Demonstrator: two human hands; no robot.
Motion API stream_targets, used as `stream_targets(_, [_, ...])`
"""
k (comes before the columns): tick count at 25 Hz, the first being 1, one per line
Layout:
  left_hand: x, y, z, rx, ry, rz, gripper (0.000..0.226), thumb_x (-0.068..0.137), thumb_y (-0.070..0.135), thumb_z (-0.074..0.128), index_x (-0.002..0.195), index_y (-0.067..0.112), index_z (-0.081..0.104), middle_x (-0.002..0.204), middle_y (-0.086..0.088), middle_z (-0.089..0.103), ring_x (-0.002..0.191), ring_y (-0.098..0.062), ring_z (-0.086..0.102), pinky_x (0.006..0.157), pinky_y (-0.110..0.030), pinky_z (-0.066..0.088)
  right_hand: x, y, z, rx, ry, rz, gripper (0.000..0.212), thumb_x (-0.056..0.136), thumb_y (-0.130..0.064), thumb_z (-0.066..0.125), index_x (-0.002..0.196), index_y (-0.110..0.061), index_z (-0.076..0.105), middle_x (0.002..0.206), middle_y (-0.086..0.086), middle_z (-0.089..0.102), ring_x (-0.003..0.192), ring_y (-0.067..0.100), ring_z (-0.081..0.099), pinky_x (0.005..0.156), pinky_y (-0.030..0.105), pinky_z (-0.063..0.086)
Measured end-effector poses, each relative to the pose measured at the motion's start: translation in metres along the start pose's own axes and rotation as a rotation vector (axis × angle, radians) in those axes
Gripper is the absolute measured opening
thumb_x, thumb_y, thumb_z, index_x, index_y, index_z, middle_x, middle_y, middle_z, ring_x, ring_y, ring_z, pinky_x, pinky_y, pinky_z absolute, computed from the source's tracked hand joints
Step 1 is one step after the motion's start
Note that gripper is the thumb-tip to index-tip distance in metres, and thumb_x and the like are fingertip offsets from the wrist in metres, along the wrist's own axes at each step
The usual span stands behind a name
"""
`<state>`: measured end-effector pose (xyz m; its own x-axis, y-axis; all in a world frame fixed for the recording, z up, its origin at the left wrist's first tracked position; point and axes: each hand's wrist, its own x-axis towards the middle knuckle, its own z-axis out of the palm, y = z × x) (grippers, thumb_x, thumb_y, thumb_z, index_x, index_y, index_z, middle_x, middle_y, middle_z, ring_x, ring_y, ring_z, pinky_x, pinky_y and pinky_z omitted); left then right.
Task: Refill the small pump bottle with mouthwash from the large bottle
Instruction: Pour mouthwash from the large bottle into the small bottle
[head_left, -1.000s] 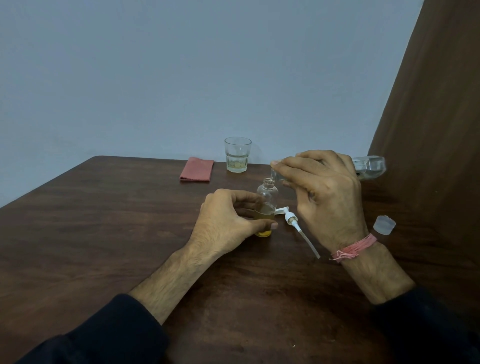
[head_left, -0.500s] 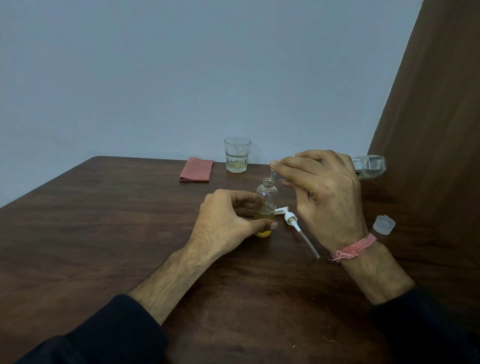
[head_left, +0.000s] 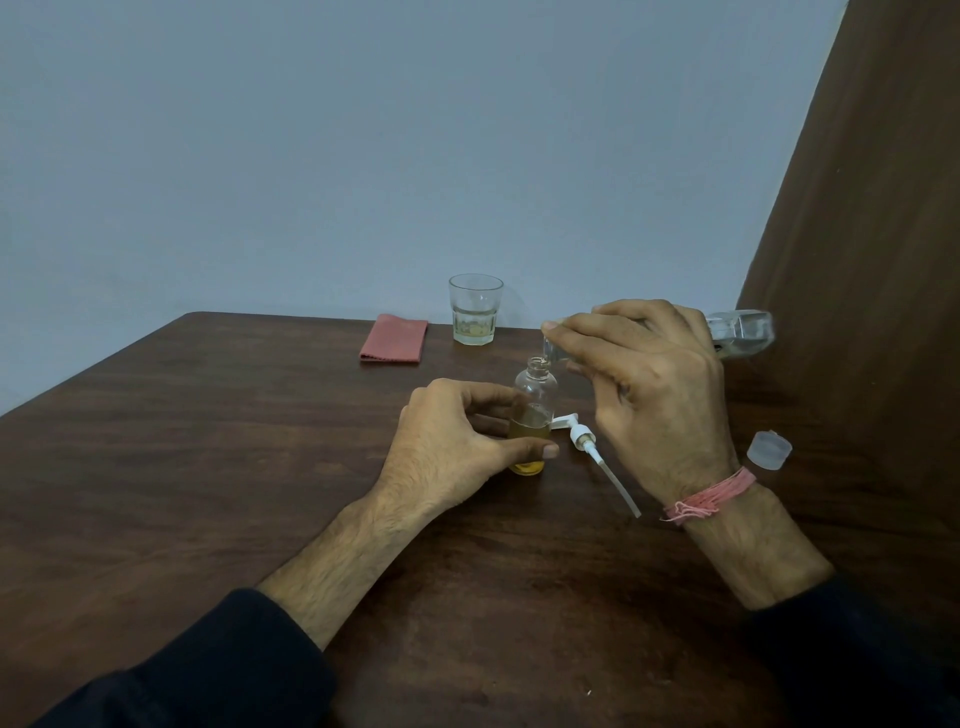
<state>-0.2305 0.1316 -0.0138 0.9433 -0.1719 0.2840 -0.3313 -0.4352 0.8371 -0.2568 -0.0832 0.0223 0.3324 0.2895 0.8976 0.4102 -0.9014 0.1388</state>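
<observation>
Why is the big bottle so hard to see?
Head view: the large bottle is clear glass, mostly covered by the right hand, and slightly blurred in dim, flat light; the small bottle shows better, thanks to its yellow liquid.

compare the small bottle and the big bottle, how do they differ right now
The small pump bottle stands upright on the table, gripped by the left hand; the large bottle is tipped sideways in the right hand. The small one holds amber liquid; the large looks clear. Both are uncapped, transparent.
</observation>
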Motion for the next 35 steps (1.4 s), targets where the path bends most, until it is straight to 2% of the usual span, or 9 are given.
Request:
stream_targets(5, [-0.0001, -0.0014, 0.0000, -0.009, 0.002, -0.001, 0.064, 0.061, 0.054, 0.109, 0.118, 0.034, 0.088, 0.105, 0.018, 0.088, 0.095, 0.007, 0.082, 0.098, -0.031, 0.069, 0.0004, 0.0007, 0.0006, 0.000, 0.002, 0.000, 0.048, 0.087, 0.004, 0.086, 0.128, -0.021, 0.083, 0.122, -0.009, 0.082, 0.112, 0.029, 0.072, 0.100, 0.043, 0.046])
stream_targets(20, [0.0005, 0.0002, -0.0006, -0.001, -0.012, -0.004, 0.069, 0.063, 0.054, 0.108, 0.125, 0.032, 0.086, 0.113, 0.015, 0.087, 0.100, 0.005, 0.082, 0.102, -0.034, 0.068, 0.0010, 0.0008, 0.0009, -0.007, 0.005, -0.010, 0.049, 0.087, 0.004, 0.085, 0.129, -0.020, 0.082, 0.122, -0.008, 0.082, 0.112, 0.029, 0.071, 0.099, 0.043, 0.045])
stream_targets(35, [0.0024, -0.0033, 0.0020, 0.010, 0.013, -0.002, 0.064, 0.059, 0.056, 0.109, 0.117, 0.038, 0.086, 0.100, 0.021, 0.086, 0.094, 0.010, 0.081, 0.098, -0.031, 0.069, 0.0006, 0.0011, 0.0007, -0.008, 0.006, -0.012, 0.052, 0.084, 0.007, 0.086, 0.127, -0.021, 0.083, 0.122, -0.010, 0.081, 0.112, 0.028, 0.071, 0.100, 0.041, 0.044])
